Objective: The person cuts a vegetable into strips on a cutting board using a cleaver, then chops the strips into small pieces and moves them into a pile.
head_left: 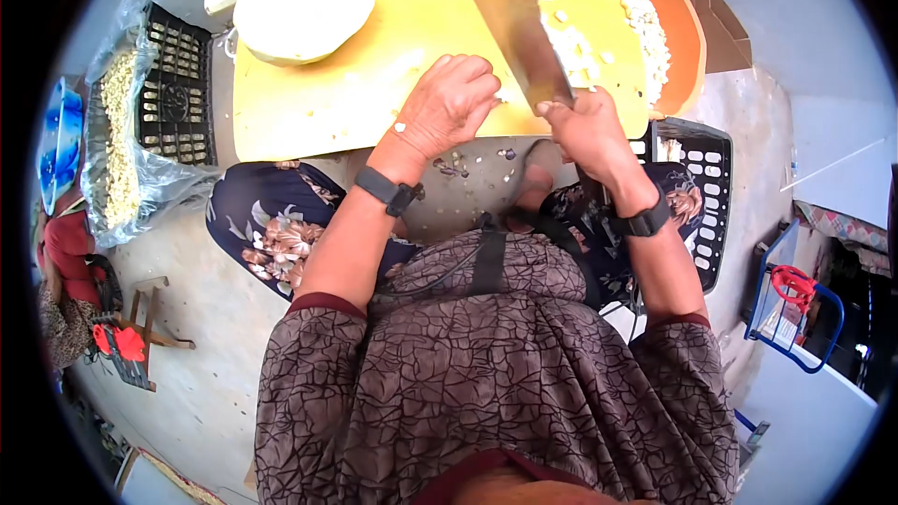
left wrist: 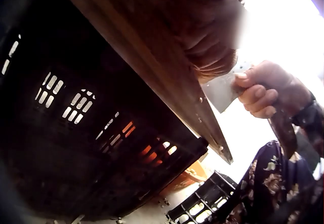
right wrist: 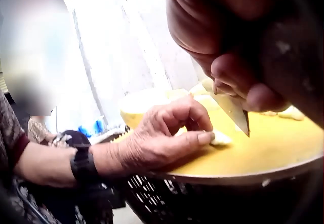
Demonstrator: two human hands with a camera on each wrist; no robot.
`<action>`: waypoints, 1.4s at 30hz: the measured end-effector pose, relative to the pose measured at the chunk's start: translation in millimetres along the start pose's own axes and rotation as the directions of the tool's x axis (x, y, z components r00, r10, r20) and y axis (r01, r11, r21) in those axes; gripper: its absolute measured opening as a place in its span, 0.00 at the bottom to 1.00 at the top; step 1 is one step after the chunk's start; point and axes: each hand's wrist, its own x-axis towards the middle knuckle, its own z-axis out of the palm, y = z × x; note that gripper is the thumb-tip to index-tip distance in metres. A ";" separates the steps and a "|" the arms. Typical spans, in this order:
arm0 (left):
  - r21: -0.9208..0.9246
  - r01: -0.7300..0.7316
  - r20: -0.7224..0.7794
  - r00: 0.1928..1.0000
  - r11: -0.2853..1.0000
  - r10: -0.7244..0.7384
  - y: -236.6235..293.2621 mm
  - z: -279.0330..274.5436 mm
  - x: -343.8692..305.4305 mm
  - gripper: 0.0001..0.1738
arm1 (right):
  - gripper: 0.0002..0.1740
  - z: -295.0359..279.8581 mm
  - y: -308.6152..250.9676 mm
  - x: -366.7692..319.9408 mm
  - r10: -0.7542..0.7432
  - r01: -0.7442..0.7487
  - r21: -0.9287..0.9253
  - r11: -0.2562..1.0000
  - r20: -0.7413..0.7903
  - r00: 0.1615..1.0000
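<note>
My right hand (head_left: 589, 131) grips a wide-bladed cleaver (head_left: 519, 28) by its handle, with the blade pointing away over the yellow cutting board (head_left: 412, 65). Beside it, my left hand (head_left: 444, 103) is low over the board near its front edge, fingers curled. In the right wrist view, the left thumb and fingers pinch a small pale piece (right wrist: 221, 139) at the board's surface, close to the cleaver blade (right wrist: 235, 115). Small cut pale pieces (head_left: 575, 47) lie on the board's right part. A large pale, rounded chunk (head_left: 304, 5) sits at its left.
An orange basin (head_left: 687, 28) with many cut pieces stands behind the board at right. Black crates (head_left: 173, 84) stand left and right, the left one beside a plastic bag (head_left: 122, 131) of pale pieces. Scraps lie on the floor below. Another person (head_left: 70, 271) is at far left.
</note>
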 end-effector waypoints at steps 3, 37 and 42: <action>-0.014 -0.006 -0.005 1.000 1.000 0.006 2.2 -3.1 0.4 0.08 | 0.17 -16.7 -8.8 -13.7 0.016 -0.014 0.098 0.995 -0.017 1.000; 0.070 0.090 0.044 0.995 0.993 -0.093 -7.3 -4.4 0.0 0.11 | 0.17 7.1 30.8 2.2 -0.083 0.065 -0.139 0.988 -0.124 0.989; 0.065 0.068 0.126 0.989 0.996 -0.076 -4.7 -4.8 -1.5 0.12 | 0.13 1.6 14.0 -17.7 -0.216 0.149 -0.457 0.877 -0.098 0.971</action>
